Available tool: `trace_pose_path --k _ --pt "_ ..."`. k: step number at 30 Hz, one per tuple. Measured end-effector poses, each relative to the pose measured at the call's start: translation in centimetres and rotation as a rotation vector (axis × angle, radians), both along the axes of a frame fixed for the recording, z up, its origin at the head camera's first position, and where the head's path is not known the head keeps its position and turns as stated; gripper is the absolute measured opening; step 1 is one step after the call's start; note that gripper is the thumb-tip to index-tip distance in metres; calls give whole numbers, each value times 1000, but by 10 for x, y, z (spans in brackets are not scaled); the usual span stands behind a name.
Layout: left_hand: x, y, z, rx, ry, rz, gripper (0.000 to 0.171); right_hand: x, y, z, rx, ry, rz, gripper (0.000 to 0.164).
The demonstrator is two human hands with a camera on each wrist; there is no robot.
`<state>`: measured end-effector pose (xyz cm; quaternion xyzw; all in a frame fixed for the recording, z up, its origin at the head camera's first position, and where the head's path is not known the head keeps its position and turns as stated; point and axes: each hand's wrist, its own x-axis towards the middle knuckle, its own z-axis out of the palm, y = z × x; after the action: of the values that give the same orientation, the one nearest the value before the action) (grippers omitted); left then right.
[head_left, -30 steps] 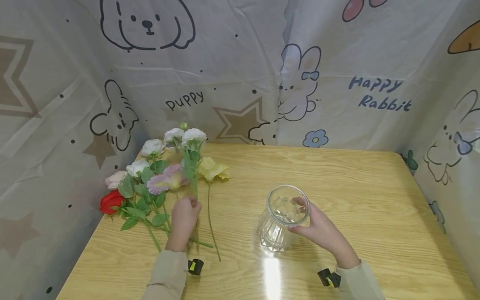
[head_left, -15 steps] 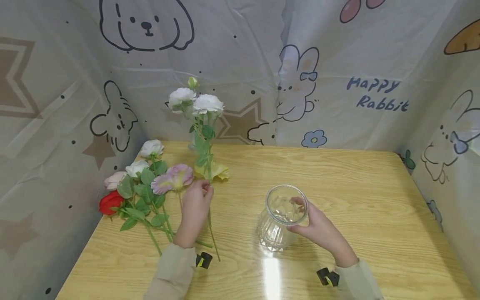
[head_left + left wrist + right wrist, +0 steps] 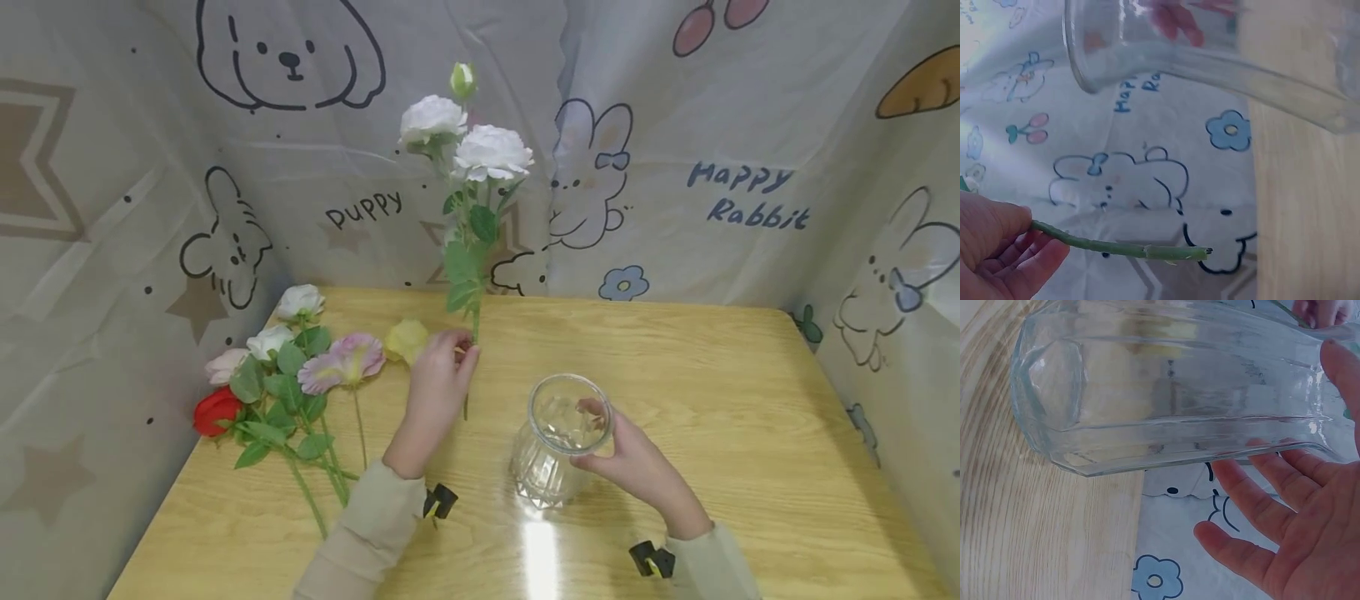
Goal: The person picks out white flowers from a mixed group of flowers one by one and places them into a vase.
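Note:
My left hand (image 3: 438,383) pinches the green stem (image 3: 1116,249) of a white flower spray (image 3: 491,154) between thumb and fingers. Two white blooms and a green bud top the spray, which stands nearly upright above the table. Below the fingers the cut stem end pokes out, left of a clear glass vase (image 3: 536,467). The ribbed vase stands upright on the table with its round mouth up. My right hand (image 3: 637,462) holds it near the neck, the thumb on one side and fingers on the other (image 3: 1272,506).
On the wooden table's (image 3: 712,400) left side lie a red rose (image 3: 216,411), white roses (image 3: 298,302), a pink rose (image 3: 223,367) and a purple flower (image 3: 345,362). A yellow flower (image 3: 407,340) lies partly behind my left hand. Printed cloth (image 3: 660,75) walls the table in.
My left hand has lifted the white flower spray off the pile and carried it up and right toward the vase. My right hand stays at the vase.

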<state>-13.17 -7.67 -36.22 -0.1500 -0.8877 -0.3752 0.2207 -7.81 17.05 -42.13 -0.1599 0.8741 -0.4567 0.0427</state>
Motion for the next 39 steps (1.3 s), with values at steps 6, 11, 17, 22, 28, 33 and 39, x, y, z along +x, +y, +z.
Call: trace_pose_path --k 6,11,17,22,28,33,39 --pt "0 16 13 36 102 -69 14 0 -1 1 7 8 -12 68" --pt "2 25 27 87 99 -116 15 -2 -1 1 9 2 -14 69" --pt "10 38 48 122 107 -195 16 -3 0 0 -3 -11 -15 69" --pt "17 49 55 149 119 -249 13 -1 -1 -2 -5 -7 -10 69" --pt "21 57 52 176 70 -312 10 1 -2 -2 -1 13 17 70" --pt "20 60 40 135 29 -344 12 0 -1 -2 -9 23 28 70" --pt "18 60 24 101 16 -374 12 -1 1 -2 -19 25 32 70"
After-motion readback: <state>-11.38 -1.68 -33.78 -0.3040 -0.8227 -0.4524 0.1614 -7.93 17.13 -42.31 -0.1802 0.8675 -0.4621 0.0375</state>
